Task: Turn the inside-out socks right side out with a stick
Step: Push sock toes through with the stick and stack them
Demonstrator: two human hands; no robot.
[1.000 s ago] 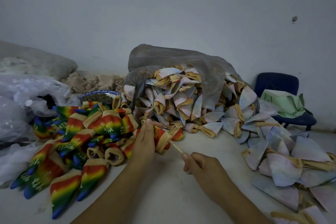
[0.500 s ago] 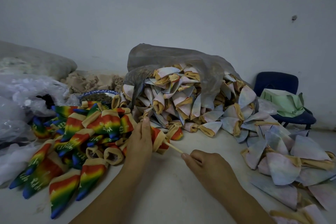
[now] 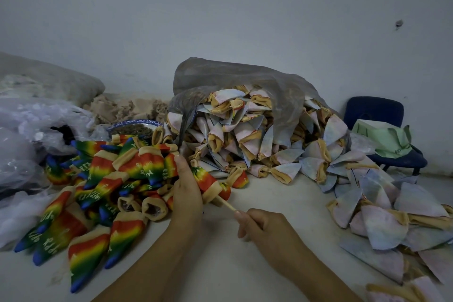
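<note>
In the middle of the white table, the person's left hand grips a rainbow sock. The hand is curled round the sock with its back to us. One fingertip shows at the top. The rest are behind the cloth, so I cannot tell how they lie. The sock's tan cuff points to four o'clock, toward the other hand.

A thin wooden stick goes into that cuff. The right hand pinches the near end of the stick between its thumb and first finger. Its other fingers are curled in. From that hand the stick slants up toward ten o'clock and into the sock.

At nine o'clock from the hands lies a heap of rainbow socks. They are red, yellow, green and blue, with white letters on them. Some lie flat and some show round tan cuffs. At eleven o'clock, behind the heap, sits a bowl with a blue rim and something dark in it. Clear plastic bags are bunched at the far left.

At twelve o'clock a grey bag lies open, and pale socks with tan cuffs spill out of it onto the table. More loose pale socks are spread out at three o'clock. At two o'clock, by the wall, stands a blue chair with a green cloth on its seat.
</note>
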